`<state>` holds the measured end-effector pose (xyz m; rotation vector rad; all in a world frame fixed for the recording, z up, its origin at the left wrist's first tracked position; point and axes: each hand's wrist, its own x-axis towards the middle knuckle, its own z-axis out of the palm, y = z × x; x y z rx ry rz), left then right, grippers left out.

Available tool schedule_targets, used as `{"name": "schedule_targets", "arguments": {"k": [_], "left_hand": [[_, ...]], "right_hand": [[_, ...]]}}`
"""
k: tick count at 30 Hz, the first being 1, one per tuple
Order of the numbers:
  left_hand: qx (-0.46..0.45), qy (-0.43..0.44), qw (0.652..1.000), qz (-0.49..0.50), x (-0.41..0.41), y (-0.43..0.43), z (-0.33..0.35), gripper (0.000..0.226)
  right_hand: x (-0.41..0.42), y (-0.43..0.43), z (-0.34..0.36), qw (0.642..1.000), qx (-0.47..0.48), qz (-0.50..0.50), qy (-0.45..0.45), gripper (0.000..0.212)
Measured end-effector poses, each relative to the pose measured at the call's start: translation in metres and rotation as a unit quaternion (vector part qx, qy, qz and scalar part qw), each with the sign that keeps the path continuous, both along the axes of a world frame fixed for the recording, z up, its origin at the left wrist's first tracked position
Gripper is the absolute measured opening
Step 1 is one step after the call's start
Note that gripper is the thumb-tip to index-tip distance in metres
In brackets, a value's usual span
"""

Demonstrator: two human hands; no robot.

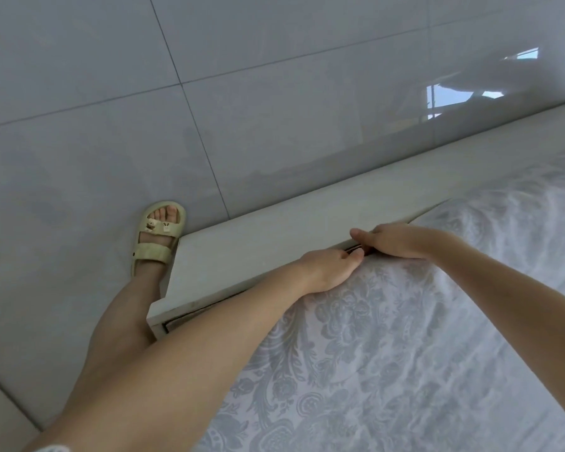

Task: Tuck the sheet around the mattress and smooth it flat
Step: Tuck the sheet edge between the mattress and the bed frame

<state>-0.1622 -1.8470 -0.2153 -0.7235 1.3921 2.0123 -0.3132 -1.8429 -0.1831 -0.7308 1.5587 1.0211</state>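
A white sheet with a pale grey floral print covers the mattress and fills the lower right. Along its left edge runs the pale wooden bed frame, with a dark narrow gap between frame and mattress. My left hand lies palm down on the sheet's edge, its fingers pushed down into that gap. Just beyond it my right hand presses on the same edge, thumb on the frame and fingertips hidden in the gap. The sheet looks wrinkled farther right.
A glossy grey tiled floor lies left of the frame. My bare leg and foot in a cream sandal stand against the frame's corner. A pale panel edge shows at the bottom left.
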Motion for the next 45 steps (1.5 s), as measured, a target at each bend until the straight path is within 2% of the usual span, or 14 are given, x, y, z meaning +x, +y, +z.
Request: {"name": "schedule_targets", "arguments": {"k": [4, 6, 10, 14, 16, 19, 21, 24, 28, 30, 35, 41, 43, 45], "left_hand": [[0.044, -0.061, 0.997, -0.016, -0.009, -0.002, -0.006, 0.069], [0.052, -0.081, 0.995, -0.017, -0.011, -0.003, -0.01, 0.071], [0.048, -0.087, 0.995, -0.018, -0.015, -0.002, -0.013, 0.073], [0.025, -0.08, 0.996, -0.019, -0.011, -0.005, -0.021, 0.071], [0.062, -0.084, 0.994, 0.029, -0.005, -0.009, -0.026, 0.064], [0.118, -0.092, 0.981, 0.12, 0.014, -0.024, -0.025, 0.048], [0.064, -0.101, 0.982, 0.143, 0.04, -0.032, -0.024, 0.038], [-0.068, -0.097, 0.985, 0.126, 0.094, -0.034, -0.009, 0.03], [-0.156, -0.109, 0.981, 0.032, 0.153, -0.01, 0.045, 0.039], [-0.211, -0.111, 0.971, 0.029, 0.177, 0.01, 0.054, 0.04], [-0.216, -0.19, 0.948, 0.134, 0.227, 0.046, 0.017, 0.053], [-0.214, -0.225, 0.923, 0.228, 0.232, 0.054, -0.012, 0.064], [-0.245, -0.206, 0.911, 0.26, 0.228, 0.048, 0.003, 0.057], [-0.326, -0.17, 0.885, 0.284, 0.23, 0.052, 0.028, 0.043]], "right_hand": [[-0.058, -0.006, 0.004, 0.99, -0.067, 0.09, 0.091, 0.075], [-0.089, -0.001, 0.006, 0.984, -0.065, 0.103, 0.126, 0.077], [-0.102, 0.008, -0.008, 0.989, 0.009, 0.085, 0.122, 0.074], [-0.101, 0.006, -0.025, 0.992, 0.028, 0.05, 0.109, 0.072], [-0.104, 0.008, -0.024, 0.994, -0.01, 0.02, 0.103, 0.068], [-0.101, 0.01, -0.011, 0.976, -0.187, -0.073, 0.087, 0.059], [-0.085, 0.014, 0.004, 0.947, -0.292, -0.11, 0.076, 0.052], [-0.029, 0.031, 0.025, 0.936, -0.345, -0.068, 0.011, 0.046], [0.048, 0.052, 0.029, 0.922, -0.371, 0.099, -0.05, 0.072], [0.077, 0.053, 0.025, 0.919, -0.366, 0.13, -0.064, 0.079], [0.138, 0.05, 0.02, 0.93, -0.322, 0.119, -0.134, 0.049], [0.176, 0.029, 0.003, 0.971, -0.179, 0.119, -0.104, 0.062], [0.179, 0.032, 0.006, 0.965, -0.218, 0.124, -0.077, 0.059], [0.178, 0.045, 0.02, 0.936, -0.327, 0.122, -0.039, 0.05]]}}
